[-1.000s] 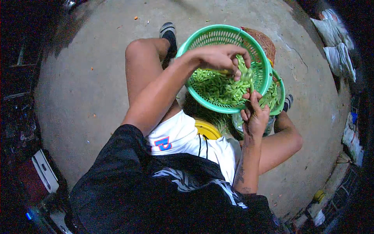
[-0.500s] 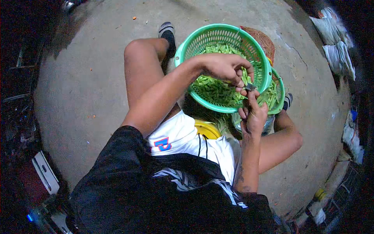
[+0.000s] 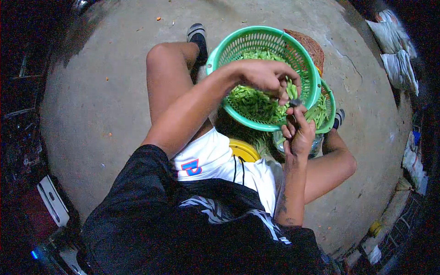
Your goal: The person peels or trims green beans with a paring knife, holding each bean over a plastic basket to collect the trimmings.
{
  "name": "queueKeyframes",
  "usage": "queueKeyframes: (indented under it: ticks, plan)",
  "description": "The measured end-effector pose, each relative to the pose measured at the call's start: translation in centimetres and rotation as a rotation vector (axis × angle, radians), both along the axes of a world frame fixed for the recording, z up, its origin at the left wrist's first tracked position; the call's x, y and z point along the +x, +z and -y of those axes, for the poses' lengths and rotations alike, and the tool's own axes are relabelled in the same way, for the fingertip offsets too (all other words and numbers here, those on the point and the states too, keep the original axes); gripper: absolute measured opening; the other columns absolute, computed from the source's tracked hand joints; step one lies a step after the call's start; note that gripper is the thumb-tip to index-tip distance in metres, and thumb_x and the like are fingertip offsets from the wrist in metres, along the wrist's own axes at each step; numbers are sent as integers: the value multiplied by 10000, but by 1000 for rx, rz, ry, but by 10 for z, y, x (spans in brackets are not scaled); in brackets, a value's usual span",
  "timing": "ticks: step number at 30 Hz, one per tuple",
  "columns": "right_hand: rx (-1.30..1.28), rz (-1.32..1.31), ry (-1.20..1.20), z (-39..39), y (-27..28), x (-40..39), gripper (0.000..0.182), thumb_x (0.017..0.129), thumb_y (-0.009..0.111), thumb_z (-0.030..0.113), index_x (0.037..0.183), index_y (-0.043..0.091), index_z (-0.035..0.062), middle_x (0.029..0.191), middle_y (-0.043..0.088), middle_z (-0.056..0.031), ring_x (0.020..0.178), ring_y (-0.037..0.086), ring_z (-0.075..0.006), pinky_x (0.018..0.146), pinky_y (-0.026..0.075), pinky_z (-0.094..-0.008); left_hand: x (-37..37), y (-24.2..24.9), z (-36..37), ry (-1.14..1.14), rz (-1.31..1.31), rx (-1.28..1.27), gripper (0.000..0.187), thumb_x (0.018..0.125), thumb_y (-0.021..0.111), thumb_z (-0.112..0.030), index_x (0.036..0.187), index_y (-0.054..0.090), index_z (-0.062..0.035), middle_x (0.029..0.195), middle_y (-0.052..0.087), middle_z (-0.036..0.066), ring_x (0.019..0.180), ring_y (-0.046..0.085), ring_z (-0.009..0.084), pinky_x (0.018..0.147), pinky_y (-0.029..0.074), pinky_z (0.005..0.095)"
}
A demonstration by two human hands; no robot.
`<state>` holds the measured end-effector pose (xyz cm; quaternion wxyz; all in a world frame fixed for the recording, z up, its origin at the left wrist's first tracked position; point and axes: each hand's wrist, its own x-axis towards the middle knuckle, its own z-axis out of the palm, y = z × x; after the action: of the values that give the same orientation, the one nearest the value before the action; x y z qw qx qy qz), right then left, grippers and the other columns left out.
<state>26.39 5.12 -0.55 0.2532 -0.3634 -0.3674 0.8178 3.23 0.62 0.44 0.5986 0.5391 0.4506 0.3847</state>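
Above the large green basket (image 3: 219,50), my left hand (image 3: 268,78) is curled, with green vegetable pieces (image 3: 291,90) between its fingers. My right hand (image 3: 301,135) is just below and to the right, closed on a small dark blade (image 3: 295,102). The blade lies close under the held pieces; blur hides whether they touch. Many cut green pieces (image 3: 252,98) lie in the large basket. Longer green pods (image 3: 318,112) show in a second green basket (image 3: 332,120) beside my right hand.
A reddish mesh sack (image 3: 311,48) lies behind the baskets. Beneath them is a clear container (image 3: 316,149), partly hidden. A round yellow object (image 3: 245,150) is between my legs. White sacks (image 3: 398,68) lie at the right edge, and a white item (image 3: 53,200) at the lower left.
My left hand has shifted slightly, its fingers rising a little from the blade and blurring. My right hand stays almost in place with the blade.
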Motion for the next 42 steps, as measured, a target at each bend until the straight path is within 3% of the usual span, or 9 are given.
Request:
queueKeyframes:
  ticks: [13, 20, 24, 26, 32, 35, 38, 40, 42]
  plan:
    - [46, 25, 0, 2, 6, -12, 153, 990, 688, 194, 1038, 657, 52, 837, 661, -19, 480, 376, -29, 407, 298, -193, -17, -9, 0, 71, 131, -29, 342, 896, 688, -42, 1233, 637, -17, 873, 716, 69, 781, 657, 123, 662, 513, 277]
    - [48, 78, -33, 1, 4, -9, 143, 984, 696, 198, 1004, 635, 70, 814, 642, -4, 481, 377, -30, 410, 295, -202, -32, -15, -4, 164, -3, -82, 367, 918, 700, -89, 1269, 612, -33, 906, 733, 79, 813, 679, 150, 744, 521, 295]
    - [35, 75, -51, 1, 2, -9, 125, 984, 694, 191, 1004, 638, 81, 817, 645, -1, 481, 375, -28, 409, 293, -202, -5, -6, 0, 91, -22, -53, 413, 894, 695, -61, 1296, 604, -70, 857, 741, 64, 739, 645, 99, 618, 436, 257]
    - [49, 74, -52, 1, -1, -9, 120, 984, 693, 189, 1004, 639, 83, 818, 646, -1, 480, 374, -26, 409, 291, -201, 2, -1, -4, -2, -106, 22, 390, 895, 691, -59, 1277, 614, -66, 826, 727, 54, 740, 646, 103, 609, 445, 254]
    - [35, 47, -15, -2, 2, -10, 142, 976, 708, 187, 1019, 634, 74, 849, 656, -4, 476, 366, -26, 406, 284, -204, -25, -12, -3, 148, 72, -25, 357, 889, 690, -48, 1239, 619, -40, 848, 716, 54, 743, 646, 117, 648, 488, 264]
    - [29, 120, 35, 0, 8, -13, 211, 1008, 646, 226, 1120, 649, 47, 915, 663, -20, 477, 353, -35, 408, 278, -201, -27, -14, -4, 172, -13, 3, 371, 886, 685, -40, 1250, 614, -29, 857, 713, 53, 752, 650, 122, 664, 494, 272]
    - [-139, -17, 82, -2, 14, -13, 351, 1042, 536, 277, 1240, 635, 4, 930, 636, -18, 480, 341, -42, 411, 270, -196, -28, -15, -3, 157, -56, -16, 385, 886, 686, -44, 1264, 616, -31, 853, 712, 50, 755, 648, 116, 666, 492, 271]
    - [-141, -105, 257, -6, 7, -10, 467, 1047, 453, 312, 1326, 592, -35, 905, 589, -11, 484, 335, -50, 414, 268, -193, -27, -14, -3, 150, -31, -33, 390, 886, 686, -49, 1270, 620, -34, 853, 712, 47, 756, 646, 111, 664, 489, 269]
    - [-195, -112, 255, -6, 8, -7, 470, 1044, 450, 313, 1300, 589, -55, 827, 539, -2, 472, 326, -52, 405, 270, -199, -26, -9, -5, 89, -77, 33, 392, 882, 682, -45, 1271, 635, -40, 832, 698, 24, 765, 633, 91, 673, 481, 259]
